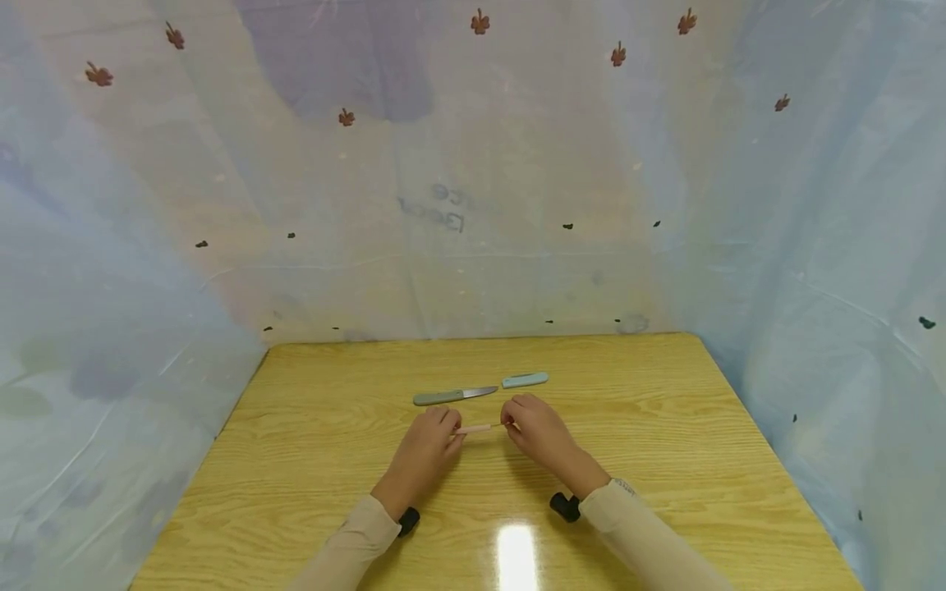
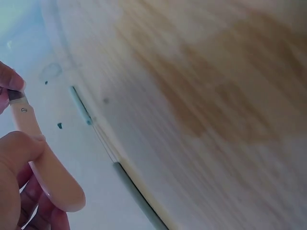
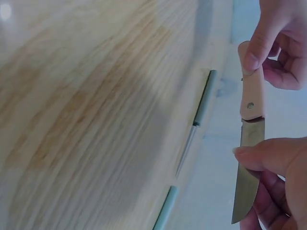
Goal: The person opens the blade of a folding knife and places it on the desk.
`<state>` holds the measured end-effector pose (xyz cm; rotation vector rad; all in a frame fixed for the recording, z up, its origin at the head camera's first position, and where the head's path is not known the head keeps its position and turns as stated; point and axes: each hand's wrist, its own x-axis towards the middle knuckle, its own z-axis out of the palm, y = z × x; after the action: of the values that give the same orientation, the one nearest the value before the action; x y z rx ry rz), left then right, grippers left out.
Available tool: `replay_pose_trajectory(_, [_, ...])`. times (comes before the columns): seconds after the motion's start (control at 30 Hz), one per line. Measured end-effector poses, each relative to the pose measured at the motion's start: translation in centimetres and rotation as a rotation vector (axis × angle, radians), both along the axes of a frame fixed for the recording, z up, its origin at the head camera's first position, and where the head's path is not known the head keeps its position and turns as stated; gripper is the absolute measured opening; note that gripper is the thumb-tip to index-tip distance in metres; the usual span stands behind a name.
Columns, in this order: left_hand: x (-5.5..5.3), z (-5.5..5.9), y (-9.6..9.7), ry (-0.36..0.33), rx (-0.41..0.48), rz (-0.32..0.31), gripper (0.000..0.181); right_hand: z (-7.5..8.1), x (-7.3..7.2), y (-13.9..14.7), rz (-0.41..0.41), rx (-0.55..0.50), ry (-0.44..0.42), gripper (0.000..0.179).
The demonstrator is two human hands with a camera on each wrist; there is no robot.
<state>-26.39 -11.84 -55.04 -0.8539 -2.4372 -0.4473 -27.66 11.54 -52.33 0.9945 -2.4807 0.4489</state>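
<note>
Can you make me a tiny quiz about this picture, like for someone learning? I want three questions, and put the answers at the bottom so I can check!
1. Pick one. The left hand grips a:
A) cup
B) pink knife handle
C) spoon

2. Count. How many knives lie on the table?

3. Fill the gap. The right hand pinches the same knife's ____.

Key:
1. B
2. Two: the green-handled knife and the light blue knife.
3. blade
</note>
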Motion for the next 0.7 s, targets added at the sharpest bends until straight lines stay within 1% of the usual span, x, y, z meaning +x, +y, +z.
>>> replay_pose_trajectory(0.27, [-1.1, -0.8, -0.9, 0.031, -0.089, 0.053, 0.020, -1.3, -1.6, -1.7, 0.045, -0.027, 0.047, 0.021])
replay_pose_trajectory(0.33, [-1.3, -0.8, -1.1, 0.015, -0.119, 0.074, 0.022, -1.7, -1.9, -2.2, 0.046, -0.025, 0.064, 0.022])
replay_pose_trajectory(0.43, [-1.5, -0.7, -1.3, -0.028, -0.178, 0.109, 0.022, -2.2, -2.4, -2.8, 0.031, 0.009, 0.083, 0.024])
replay_pose_trajectory(0.5, [-1.6, -0.6, -1.4, -0.053, -0.208, 0.131, 0.022, -2.4, -2.6, -3.2, 0.016, 0.033, 0.070, 0.024])
replay_pose_trajectory(0.57, [-1.7, -0.5, -1.5, -0.070, -0.227, 0.154, 0.022, -2.4, -2.7, -3.6, -0.001, 0.052, 0.039, 0.024])
replay_pose_trajectory(0.7, [-2.0, -0.5, -1.6, -0.067, -0.250, 0.196, 0.021, -2.4, -3.0, -4.3, -0.042, 0.074, -0.028, 0.022])
